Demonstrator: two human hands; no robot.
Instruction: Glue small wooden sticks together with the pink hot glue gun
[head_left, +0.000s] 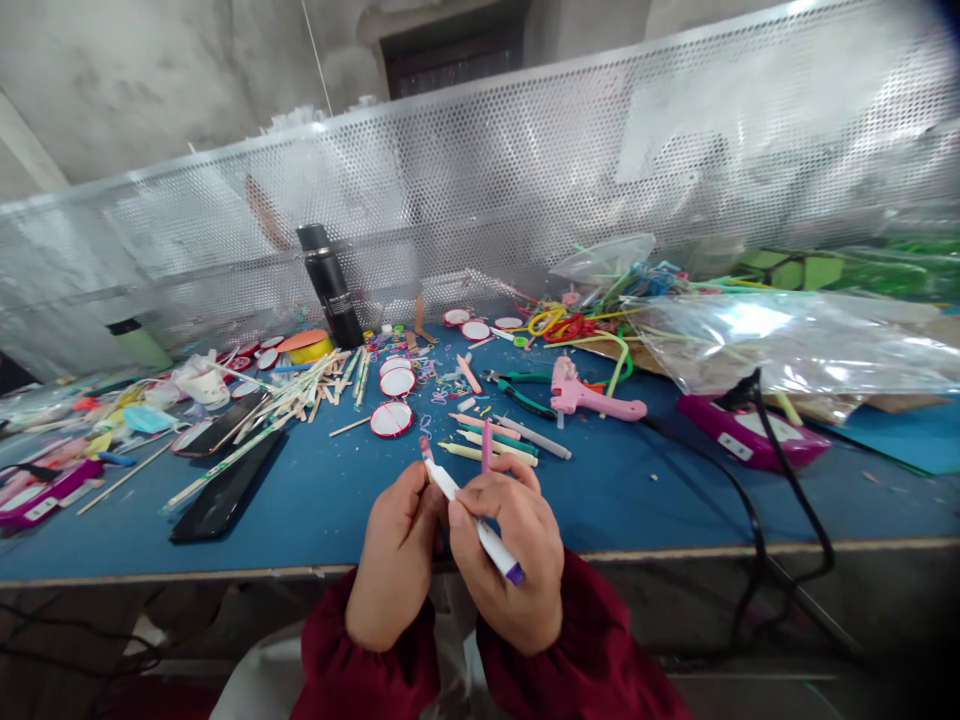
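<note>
Near the table's front edge my two hands are close together. My right hand is closed around a white marker with a purple end, slanting up to the left. A pink pen-like stick rises behind its fingers; whether the hand also grips it I cannot tell. My left hand is closed, thumb and fingers pinched around a small pinkish piece at the marker's upper tip. The lower part of that piece is hidden by the fingers. Just beyond lie several pastel markers.
A pink glue gun and green-handled pliers lie right of centre. White red-rimmed discs, a black phone and thin sticks are leftward. A black bottle stands before the perforated metal screen. Cables hang at right.
</note>
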